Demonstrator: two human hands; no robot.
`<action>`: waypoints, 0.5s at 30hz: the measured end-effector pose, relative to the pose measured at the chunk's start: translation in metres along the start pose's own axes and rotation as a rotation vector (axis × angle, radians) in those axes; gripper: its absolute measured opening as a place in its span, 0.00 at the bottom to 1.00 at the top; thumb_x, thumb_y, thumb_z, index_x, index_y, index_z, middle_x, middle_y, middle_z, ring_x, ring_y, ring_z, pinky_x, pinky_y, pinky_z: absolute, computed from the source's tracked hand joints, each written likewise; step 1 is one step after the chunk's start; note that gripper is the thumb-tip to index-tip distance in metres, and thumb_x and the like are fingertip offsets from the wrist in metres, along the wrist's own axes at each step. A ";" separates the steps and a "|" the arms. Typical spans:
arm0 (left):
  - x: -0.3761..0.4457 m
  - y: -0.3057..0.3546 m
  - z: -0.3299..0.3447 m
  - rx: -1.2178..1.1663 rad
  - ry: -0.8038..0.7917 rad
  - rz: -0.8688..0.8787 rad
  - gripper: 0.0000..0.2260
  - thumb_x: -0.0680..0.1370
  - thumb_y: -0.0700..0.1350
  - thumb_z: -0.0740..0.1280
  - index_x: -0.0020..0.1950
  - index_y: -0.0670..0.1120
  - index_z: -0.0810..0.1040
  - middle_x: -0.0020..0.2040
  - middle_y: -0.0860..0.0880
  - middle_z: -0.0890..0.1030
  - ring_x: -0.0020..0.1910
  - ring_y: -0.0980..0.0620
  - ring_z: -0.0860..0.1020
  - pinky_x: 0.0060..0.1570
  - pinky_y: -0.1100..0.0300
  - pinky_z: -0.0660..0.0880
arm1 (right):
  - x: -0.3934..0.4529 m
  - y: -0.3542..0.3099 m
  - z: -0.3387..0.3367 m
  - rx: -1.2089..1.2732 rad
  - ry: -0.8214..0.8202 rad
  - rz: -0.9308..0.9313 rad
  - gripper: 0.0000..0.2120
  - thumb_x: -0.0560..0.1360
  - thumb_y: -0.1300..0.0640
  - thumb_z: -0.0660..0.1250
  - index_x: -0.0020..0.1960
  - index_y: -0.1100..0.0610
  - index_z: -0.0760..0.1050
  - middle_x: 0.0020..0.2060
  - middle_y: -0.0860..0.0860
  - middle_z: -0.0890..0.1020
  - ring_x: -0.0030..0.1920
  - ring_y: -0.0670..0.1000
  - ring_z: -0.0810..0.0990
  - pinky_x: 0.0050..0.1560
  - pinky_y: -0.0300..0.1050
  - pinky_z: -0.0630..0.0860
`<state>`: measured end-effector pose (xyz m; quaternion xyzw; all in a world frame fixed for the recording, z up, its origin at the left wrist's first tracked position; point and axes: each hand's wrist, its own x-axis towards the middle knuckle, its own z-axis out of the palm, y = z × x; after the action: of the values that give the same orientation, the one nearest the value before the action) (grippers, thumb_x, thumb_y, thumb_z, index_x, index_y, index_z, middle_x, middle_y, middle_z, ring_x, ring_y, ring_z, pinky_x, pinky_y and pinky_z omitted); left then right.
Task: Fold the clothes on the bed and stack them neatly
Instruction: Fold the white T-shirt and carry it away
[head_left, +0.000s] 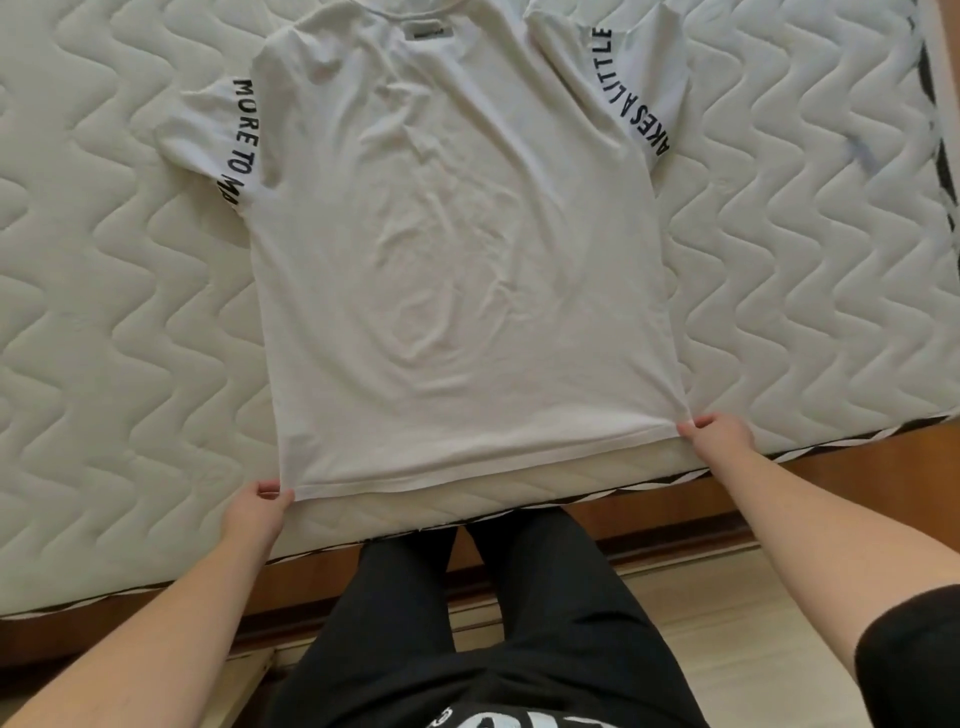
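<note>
A white T-shirt lies spread flat on the quilted mattress, collar at the far side, hem at the near edge. Black lettering runs down both short sleeves. My left hand pinches the hem's left corner. My right hand pinches the hem's right corner. The hem is stretched taut between the two hands, just inside the mattress's near edge. The shirt's middle shows soft creases.
The mattress's near edge runs diagonally, with a brown wooden bed frame below it. My legs in black trousers stand against the frame on a light wooden floor. No other clothes are in view.
</note>
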<state>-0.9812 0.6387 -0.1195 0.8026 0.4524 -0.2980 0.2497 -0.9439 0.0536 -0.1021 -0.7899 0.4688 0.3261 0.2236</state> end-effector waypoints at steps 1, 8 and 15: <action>0.001 0.001 -0.001 0.016 -0.001 -0.005 0.08 0.77 0.44 0.70 0.53 0.43 0.77 0.46 0.43 0.79 0.46 0.42 0.75 0.46 0.50 0.72 | 0.000 0.000 -0.001 -0.016 -0.002 0.002 0.14 0.77 0.50 0.68 0.56 0.61 0.78 0.53 0.61 0.80 0.54 0.63 0.77 0.57 0.54 0.73; 0.003 -0.006 -0.006 0.128 -0.024 -0.003 0.10 0.78 0.43 0.70 0.56 0.39 0.80 0.52 0.37 0.81 0.49 0.39 0.77 0.50 0.50 0.73 | -0.006 0.004 -0.007 -0.092 -0.026 0.033 0.17 0.77 0.51 0.69 0.60 0.63 0.78 0.57 0.61 0.80 0.58 0.63 0.77 0.57 0.50 0.71; -0.006 -0.010 0.002 0.085 -0.083 0.010 0.10 0.76 0.44 0.72 0.53 0.42 0.76 0.50 0.41 0.81 0.46 0.43 0.76 0.47 0.53 0.71 | -0.010 0.011 -0.001 0.033 0.001 0.067 0.17 0.75 0.55 0.71 0.61 0.61 0.77 0.58 0.62 0.79 0.58 0.64 0.76 0.58 0.54 0.72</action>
<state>-0.9932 0.6382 -0.1182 0.8016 0.4246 -0.3488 0.2355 -0.9563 0.0538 -0.0942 -0.7701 0.5005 0.3250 0.2254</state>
